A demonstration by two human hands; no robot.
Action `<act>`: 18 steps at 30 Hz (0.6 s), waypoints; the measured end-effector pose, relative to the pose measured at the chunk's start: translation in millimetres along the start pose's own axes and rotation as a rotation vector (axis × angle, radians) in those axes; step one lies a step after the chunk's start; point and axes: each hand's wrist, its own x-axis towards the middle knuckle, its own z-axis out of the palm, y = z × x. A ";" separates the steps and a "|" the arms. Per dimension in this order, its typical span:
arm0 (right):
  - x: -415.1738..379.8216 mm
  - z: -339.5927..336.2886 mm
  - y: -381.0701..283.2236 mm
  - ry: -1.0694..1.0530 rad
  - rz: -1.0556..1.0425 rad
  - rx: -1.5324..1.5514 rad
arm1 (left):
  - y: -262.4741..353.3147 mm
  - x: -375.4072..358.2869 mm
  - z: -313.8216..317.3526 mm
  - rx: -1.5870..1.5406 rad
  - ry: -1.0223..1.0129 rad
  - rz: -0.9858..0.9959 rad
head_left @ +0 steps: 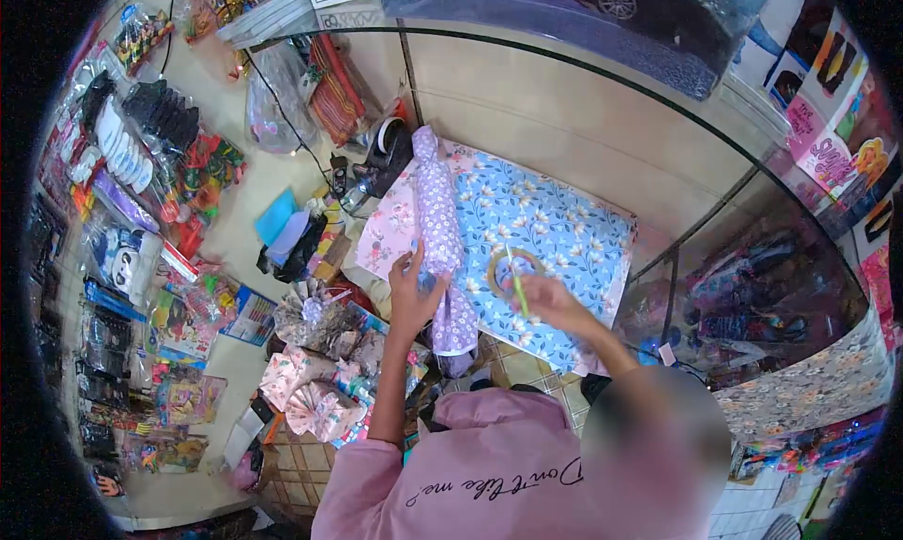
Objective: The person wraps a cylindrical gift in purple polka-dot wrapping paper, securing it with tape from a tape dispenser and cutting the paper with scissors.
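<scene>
Head view: the left hand [419, 284] rests, fingers spread, on a purple floral package [440, 220] beside blue flowered paper [555, 220]; the right hand [550, 302] pinches a green tool [519, 291] near the tape roll [496, 273]; a plastic bag [275, 107] holds indistinct contents

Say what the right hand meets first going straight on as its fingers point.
The right hand, holding a slim green-and-white tool, would probably meet the tan tape ring over the blue floral paper first; height above it is unclear.
</scene>
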 end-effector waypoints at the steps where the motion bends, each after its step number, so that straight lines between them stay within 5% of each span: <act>1: -4.3 14.1 -3.3 -0.076 0.076 -0.012 | 0.2 1.3 -0.6 -0.048 -0.025 -0.015; 4: -7.4 38.3 18.3 -0.090 0.373 -0.026 | 0.6 0.7 0.4 -0.150 -0.084 -0.047; 8: 1.2 55.6 73.0 0.023 0.339 0.068 | -4.5 0.5 8.2 -0.186 -0.078 -0.064; 18: 15.0 71.0 51.7 0.164 0.269 0.245 | 7.0 4.8 5.1 -0.472 -0.113 -0.327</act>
